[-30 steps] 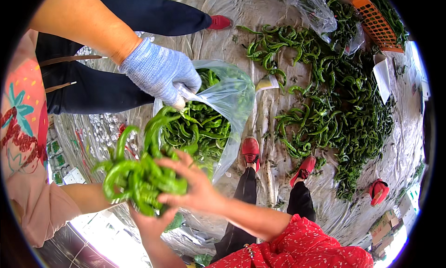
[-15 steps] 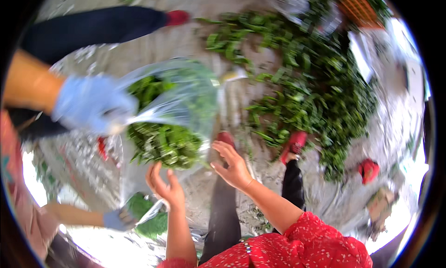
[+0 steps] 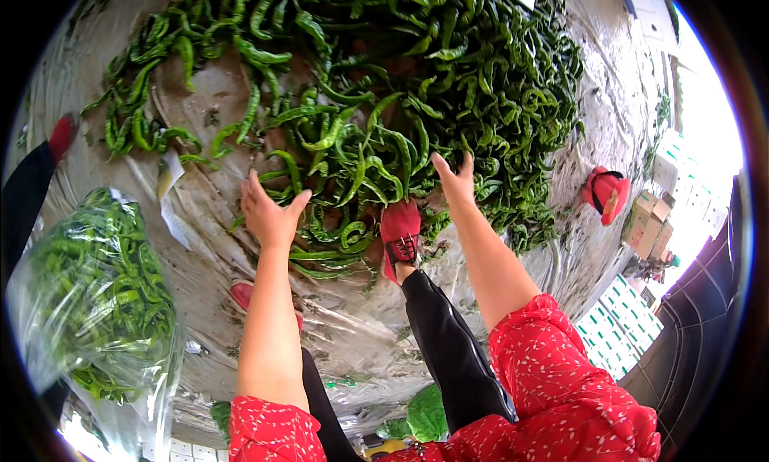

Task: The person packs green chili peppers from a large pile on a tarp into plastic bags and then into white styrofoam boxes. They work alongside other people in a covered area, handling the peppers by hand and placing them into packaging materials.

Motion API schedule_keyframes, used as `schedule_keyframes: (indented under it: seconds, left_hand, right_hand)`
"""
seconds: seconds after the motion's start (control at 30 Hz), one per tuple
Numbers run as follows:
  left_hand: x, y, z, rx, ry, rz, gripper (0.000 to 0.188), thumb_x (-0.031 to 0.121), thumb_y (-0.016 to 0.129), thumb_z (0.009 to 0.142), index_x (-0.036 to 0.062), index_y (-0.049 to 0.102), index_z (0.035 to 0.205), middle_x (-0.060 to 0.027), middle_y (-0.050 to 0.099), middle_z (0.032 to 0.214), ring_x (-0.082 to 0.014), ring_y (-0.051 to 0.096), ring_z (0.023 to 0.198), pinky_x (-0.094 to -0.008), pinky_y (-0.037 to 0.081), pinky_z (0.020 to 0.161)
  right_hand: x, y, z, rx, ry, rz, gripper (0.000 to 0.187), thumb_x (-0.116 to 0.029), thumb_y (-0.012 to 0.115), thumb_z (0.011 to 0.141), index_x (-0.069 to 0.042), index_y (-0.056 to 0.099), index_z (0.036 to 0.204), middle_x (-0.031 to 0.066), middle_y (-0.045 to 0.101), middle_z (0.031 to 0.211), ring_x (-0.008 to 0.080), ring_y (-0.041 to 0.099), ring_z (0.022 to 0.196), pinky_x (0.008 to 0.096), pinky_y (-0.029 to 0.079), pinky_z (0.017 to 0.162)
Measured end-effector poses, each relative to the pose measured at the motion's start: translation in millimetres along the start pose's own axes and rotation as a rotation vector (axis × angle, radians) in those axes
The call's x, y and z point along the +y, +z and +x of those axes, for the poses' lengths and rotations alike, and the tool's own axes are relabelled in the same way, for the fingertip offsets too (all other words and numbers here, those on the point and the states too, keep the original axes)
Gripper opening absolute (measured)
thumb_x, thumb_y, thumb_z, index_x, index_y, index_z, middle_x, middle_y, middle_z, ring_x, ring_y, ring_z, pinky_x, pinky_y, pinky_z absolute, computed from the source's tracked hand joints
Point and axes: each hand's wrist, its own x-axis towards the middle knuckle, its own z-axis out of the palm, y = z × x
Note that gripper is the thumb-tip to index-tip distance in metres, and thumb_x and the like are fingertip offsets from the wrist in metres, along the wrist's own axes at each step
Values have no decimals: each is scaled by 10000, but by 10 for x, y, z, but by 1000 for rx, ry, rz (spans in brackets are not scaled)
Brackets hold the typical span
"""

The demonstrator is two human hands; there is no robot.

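A wide heap of long, curled green peppers (image 3: pixel 513 94) covers the ground sheet in front of me. My left hand (image 3: pixel 269 214) reaches to the heap's near left edge, thumb and fingers spread, with nothing in it. To the right, my right hand (image 3: pixel 456 180) is at the peppers too, its thumb apart from the fingers; some of its fingertips are hidden among them. Loose peppers (image 3: pixel 352 174) lie between my two hands. At the left stands a clear plastic bag (image 3: pixel 104 294) full of green peppers, apart from my hands.
My red shoe (image 3: pixel 400 231) touches the heap's near edge. A red cap (image 3: pixel 606 194) lies on the sheet at the right, close to cardboard boxes (image 3: pixel 647 222). Stacked white-and-green cartons (image 3: pixel 621 322) stand beyond. A co-worker's dark trouser leg (image 3: pixel 28 194) shows at the far left.
My view has swung right onto the heap. My hands have left the filled bag and are now at the loose peppers. The co-worker's gloved hands are out of view.
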Motion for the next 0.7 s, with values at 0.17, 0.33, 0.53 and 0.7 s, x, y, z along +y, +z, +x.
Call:
schedule_keyframes:
  seconds: [0.17, 0.33, 0.53, 0.7]
  left_hand:
    - [703, 536, -49, -175, -107, -113, 991, 527, 792, 599, 59, 346, 1350, -227, 385, 1336, -351, 351, 1259, -459, 312, 1024]
    - [1332, 285, -38, -532, -239, -1103, 618, 106, 781, 711, 20, 440, 1218, -60, 555, 1131, -142, 533, 1008, -290, 435, 895]
    - [1492, -300, 144, -519, -153, -1042, 720, 124, 782, 722, 16, 383, 1311, -77, 543, 1178, -151, 525, 1046, -287, 412, 932]
    - [1049, -358, 954, -24, 317, -6, 839, 524, 720, 711, 67, 389, 1331, -200, 417, 1327, -350, 417, 1207, -462, 360, 991]
  right_hand:
    - [-264, 519, -378, -3, -123, -461, 888, -457, 741, 656, -109, 360, 1380, 160, 370, 1359, 397, 312, 1281, 479, 351, 1005]
    - [-347, 316, -339, -422, -186, 92, 780, -244, 739, 688, -87, 387, 1366, 155, 438, 1329, 282, 421, 1241, 378, 357, 1015]
    - [-1067, -7, -308, -573, -330, 349, 833, -114, 737, 714, -67, 296, 1419, 111, 422, 1344, 212, 443, 1198, 317, 377, 1002]
    - [-1032, 90, 280, -387, -212, 204, 1111, -405, 821, 626, -76, 158, 1454, 226, 286, 1439, 335, 369, 1287, 423, 298, 1061]
